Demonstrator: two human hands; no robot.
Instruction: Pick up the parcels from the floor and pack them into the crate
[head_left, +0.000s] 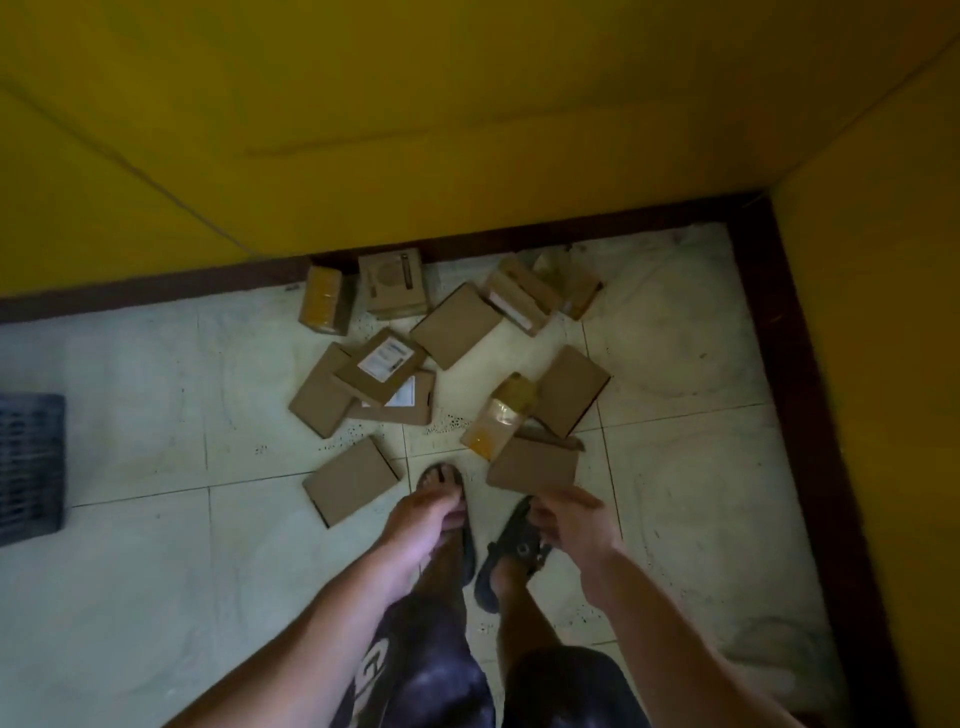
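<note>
Above parcels (457, 326) strewn on the corner floor (156, 415), we hold out our left hand (428, 519) and right hand (563, 522), both empty and relaxed, seemingly ready to gather, the crate (31, 467) well apart at left.

Matt cardboard parcels (456, 326), prob. plastic crate (28, 467)

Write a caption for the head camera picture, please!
Left hand and right hand, both empty, hover above parcels scattered on the floor; the crate sits at the left edge.
</note>
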